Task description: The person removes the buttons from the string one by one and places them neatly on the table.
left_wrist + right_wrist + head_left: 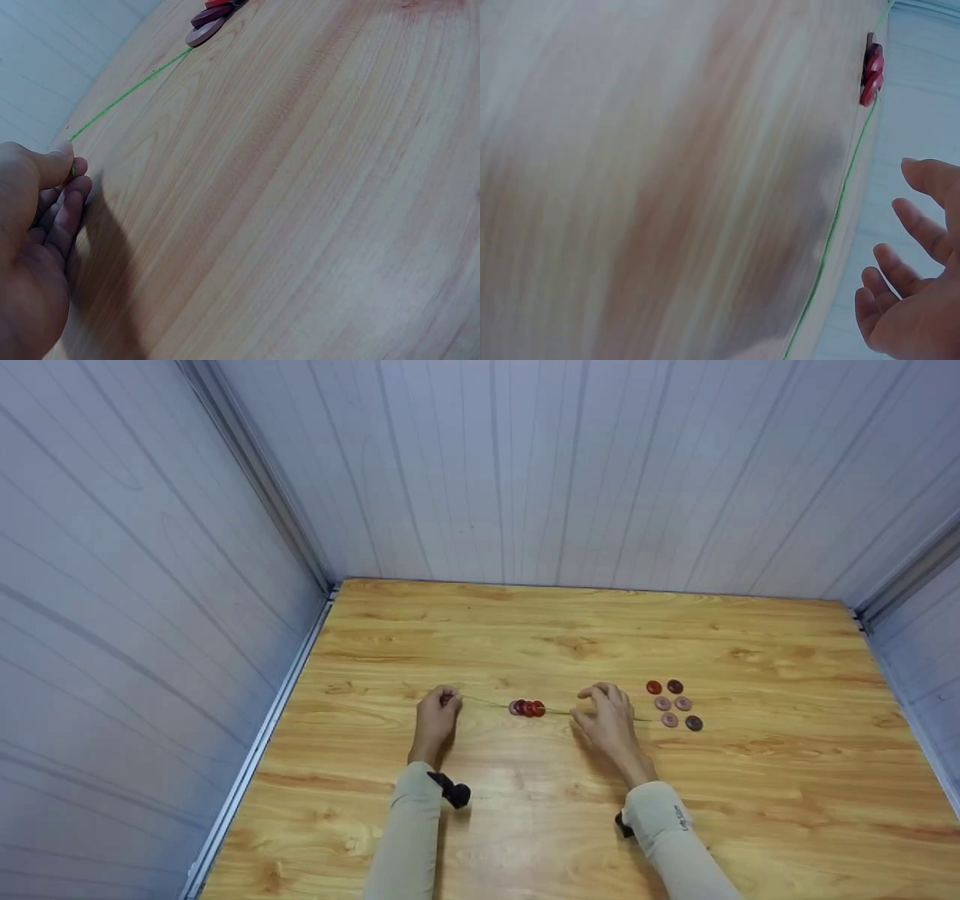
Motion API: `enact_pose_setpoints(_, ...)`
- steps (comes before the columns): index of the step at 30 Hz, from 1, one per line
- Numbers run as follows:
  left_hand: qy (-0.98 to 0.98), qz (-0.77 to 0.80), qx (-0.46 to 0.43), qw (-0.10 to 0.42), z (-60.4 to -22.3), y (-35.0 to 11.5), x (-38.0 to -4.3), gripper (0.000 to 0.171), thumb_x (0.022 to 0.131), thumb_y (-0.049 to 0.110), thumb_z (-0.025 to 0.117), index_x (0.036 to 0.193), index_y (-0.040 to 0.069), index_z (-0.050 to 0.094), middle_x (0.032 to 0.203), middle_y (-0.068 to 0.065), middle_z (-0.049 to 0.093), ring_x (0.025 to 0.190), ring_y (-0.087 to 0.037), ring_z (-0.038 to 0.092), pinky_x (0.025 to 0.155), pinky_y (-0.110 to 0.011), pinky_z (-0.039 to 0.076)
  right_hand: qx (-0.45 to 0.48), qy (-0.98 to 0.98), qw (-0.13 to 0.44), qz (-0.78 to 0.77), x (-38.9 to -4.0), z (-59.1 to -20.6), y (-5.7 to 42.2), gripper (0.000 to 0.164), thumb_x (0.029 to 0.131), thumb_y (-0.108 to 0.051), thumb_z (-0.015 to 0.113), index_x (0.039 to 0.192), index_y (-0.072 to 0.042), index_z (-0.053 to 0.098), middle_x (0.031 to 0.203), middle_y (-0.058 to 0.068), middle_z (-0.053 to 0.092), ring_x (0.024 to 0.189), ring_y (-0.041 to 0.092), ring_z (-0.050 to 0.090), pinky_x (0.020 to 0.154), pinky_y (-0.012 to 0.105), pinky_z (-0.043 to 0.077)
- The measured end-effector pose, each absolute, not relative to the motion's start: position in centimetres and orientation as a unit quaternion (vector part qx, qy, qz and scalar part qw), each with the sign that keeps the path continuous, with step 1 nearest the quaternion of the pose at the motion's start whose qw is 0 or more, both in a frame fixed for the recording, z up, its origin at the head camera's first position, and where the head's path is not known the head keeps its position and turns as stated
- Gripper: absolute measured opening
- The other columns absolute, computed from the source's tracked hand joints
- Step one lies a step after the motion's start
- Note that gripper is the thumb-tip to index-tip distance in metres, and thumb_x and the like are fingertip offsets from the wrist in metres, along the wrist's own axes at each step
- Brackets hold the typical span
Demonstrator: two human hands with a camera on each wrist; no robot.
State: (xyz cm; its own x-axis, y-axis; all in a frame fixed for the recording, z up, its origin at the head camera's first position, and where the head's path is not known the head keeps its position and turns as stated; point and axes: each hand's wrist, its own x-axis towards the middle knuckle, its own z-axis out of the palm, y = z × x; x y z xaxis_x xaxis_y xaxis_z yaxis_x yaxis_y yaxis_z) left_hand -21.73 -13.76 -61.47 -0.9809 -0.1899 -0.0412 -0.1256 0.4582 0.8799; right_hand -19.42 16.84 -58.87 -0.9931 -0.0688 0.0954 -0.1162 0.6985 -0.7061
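My left hand [436, 716] pinches one end of a green string [127, 97] between thumb and fingertips. From there the string runs right to a small overlapping row of red, dark red and mauve buttons [527, 708] threaded on it. Beyond the buttons it goes on to the right, passing by my right hand [609, 718], and its loose end lies on the table past that hand. In the right wrist view the right hand's fingers [922, 229] are spread apart and loosely bent, with nothing between them, beside the string.
On the wood-grain table [525, 637], right of my right hand, several loose buttons lie in two columns: a red button [654, 687], a dark red button [675, 686], mauve ones [662, 703] and a dark grey-brown button [694, 723]. Pale panel walls [465, 472] stand around the table.
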Motion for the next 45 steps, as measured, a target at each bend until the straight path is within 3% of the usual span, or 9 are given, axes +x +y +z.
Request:
enact_pose_setpoints(12, -0.857, -0.507, 0.087, 0.041, -61.6, -13.8, -21.8, 0.010, 0.094, 0.013, 0.060, 0.096, 0.004, 0.065, 0.091, -0.008, 0.064, 0.087, -0.019, 0.058, 0.078, -0.032, 0.048, 0.076, -0.917, 0.036, 0.391, -19.8, -59.6, 15.4, 0.030, 0.087, -0.022, 0.071, 0.112, -0.007, 0.064, 0.124, 0.014, 0.050, 0.117, 0.036, 0.042, 0.099, 0.055, 0.028)
enact_pose_setpoints(24, -0.851, -0.517, 0.090, 0.018, -61.5, -13.9, -21.7, 0.013, 0.096, 0.015, 0.058, 0.101, 0.005, 0.064, 0.095, -0.007, 0.063, 0.088, -0.018, 0.058, 0.077, -0.031, 0.048, 0.071, -0.921, 0.015, 0.383, -20.0, -59.6, 13.7, 0.032, 0.088, -0.027, 0.070, 0.114, -0.011, 0.064, 0.130, 0.013, 0.049, 0.126, 0.035, 0.038, 0.106, 0.054, 0.024)
enact_pose_setpoints(38, -0.846, -0.525, 0.067, 0.060, -61.6, -13.9, -21.5, 0.008, 0.093, 0.010, 0.061, 0.094, 0.003, 0.065, 0.088, -0.008, 0.063, 0.083, -0.018, 0.058, 0.074, -0.031, 0.048, 0.089, -0.922, -0.015, 0.377, -20.4, -60.1, 12.5, 0.031, 0.089, -0.024, 0.069, 0.116, -0.011, 0.064, 0.131, 0.010, 0.047, 0.127, 0.033, 0.035, 0.107, 0.052, 0.023)
enact_pose_setpoints(45, -0.843, -0.530, 0.087, 0.037, -61.5, -13.8, -21.4, 0.010, 0.095, 0.012, 0.059, 0.098, 0.004, 0.065, 0.092, -0.009, 0.064, 0.087, -0.019, 0.058, 0.077, -0.032, 0.048, 0.092, -0.926, -0.014, 0.366, -20.5, -60.4, 12.1, 0.030, 0.088, -0.025, 0.070, 0.115, -0.012, 0.065, 0.132, 0.011, 0.046, 0.126, 0.032, 0.035, 0.106, 0.051, 0.024)
